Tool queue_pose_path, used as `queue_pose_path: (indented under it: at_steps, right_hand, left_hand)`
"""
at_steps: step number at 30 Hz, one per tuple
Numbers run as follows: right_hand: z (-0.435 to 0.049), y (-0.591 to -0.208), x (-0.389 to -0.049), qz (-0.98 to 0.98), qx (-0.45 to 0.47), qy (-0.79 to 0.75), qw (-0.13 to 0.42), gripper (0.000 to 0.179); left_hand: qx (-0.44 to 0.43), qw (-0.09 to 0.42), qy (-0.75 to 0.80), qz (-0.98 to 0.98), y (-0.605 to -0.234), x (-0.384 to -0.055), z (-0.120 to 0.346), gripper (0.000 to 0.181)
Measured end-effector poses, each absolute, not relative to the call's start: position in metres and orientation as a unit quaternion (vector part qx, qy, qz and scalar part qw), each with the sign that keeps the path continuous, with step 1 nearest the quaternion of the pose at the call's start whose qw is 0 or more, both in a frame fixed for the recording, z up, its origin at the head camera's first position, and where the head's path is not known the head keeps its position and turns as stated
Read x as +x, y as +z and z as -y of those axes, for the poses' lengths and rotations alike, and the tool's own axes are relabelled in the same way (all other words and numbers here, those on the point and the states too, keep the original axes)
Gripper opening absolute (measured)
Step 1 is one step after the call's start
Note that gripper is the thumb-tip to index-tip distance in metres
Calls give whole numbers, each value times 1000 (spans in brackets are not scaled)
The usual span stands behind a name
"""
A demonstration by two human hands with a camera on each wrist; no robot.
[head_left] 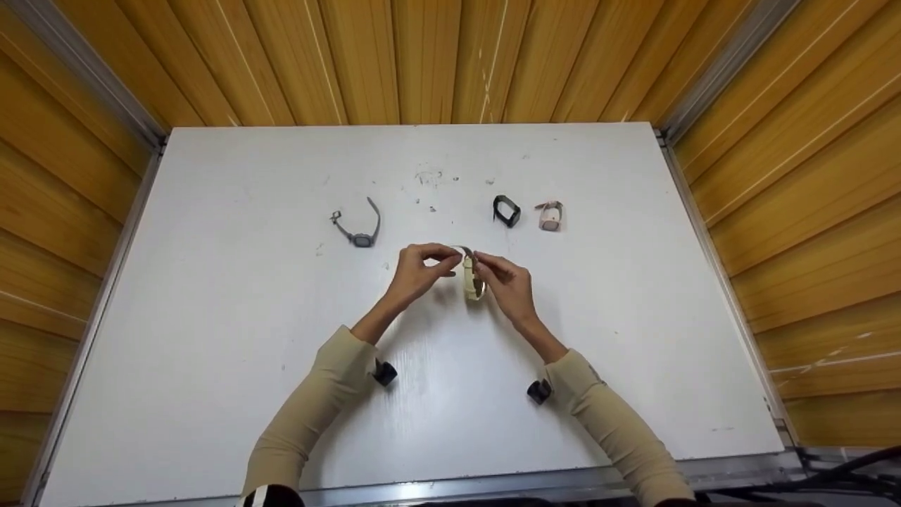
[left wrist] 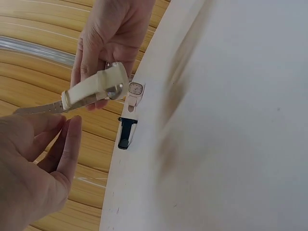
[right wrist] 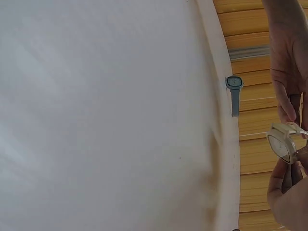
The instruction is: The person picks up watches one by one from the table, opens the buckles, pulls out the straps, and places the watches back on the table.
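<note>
A cream wristwatch is held up between both hands over the white table, its strap bent into a loop. My right hand grips it from the right side; in the right wrist view the round-cornered watch face shows beside those fingers. On the other side, my left hand has thumb and index fingertips together right at the strap. In the left wrist view the strap's thin tail runs past these fingertips, and a strap keeper sits close above them.
A grey watch lies spread out, back left on the white table. Back right are a black watch and a pink watch, both with looped straps. Wood-patterned walls enclose the back and sides.
</note>
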State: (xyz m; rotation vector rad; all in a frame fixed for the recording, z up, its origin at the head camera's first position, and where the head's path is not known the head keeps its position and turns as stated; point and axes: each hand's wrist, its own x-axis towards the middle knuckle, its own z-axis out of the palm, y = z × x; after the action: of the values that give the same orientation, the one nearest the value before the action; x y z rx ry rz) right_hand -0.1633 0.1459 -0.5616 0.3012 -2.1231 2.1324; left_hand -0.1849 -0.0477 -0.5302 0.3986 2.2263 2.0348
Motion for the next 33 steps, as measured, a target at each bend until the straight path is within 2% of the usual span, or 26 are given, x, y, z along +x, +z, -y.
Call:
queue_pose_path:
  at_steps: [7, 11, 15, 22, 27, 33]
  right_hand:
    - [-143, -565, -160, 707, 121, 693, 70, 24]
    - [-141, -554, -154, 707, 133, 691, 70, 23]
    - [-139, -540, -148, 713, 122, 687, 68, 23]
    - [-141, -541, -146, 712, 111, 691, 55, 23]
    - [-140, -542, -145, 712, 113, 690, 63, 23]
    - [-138, -545, -149, 700, 91, 706, 46, 23]
  left_hand:
    - [139, 34, 652, -745, -532, -183, 46, 14]
    - [145, 28, 636, -757, -533, -183, 45, 12]
    - [156, 17, 620, -768, -533, -185, 43, 12]
    - [159, -2, 582, -798, -533, -186, 39, 10]
    - [147, 0, 589, -794, -533, -188, 38, 10]
    - [125, 9, 597, -793, -532, -188, 38, 11]
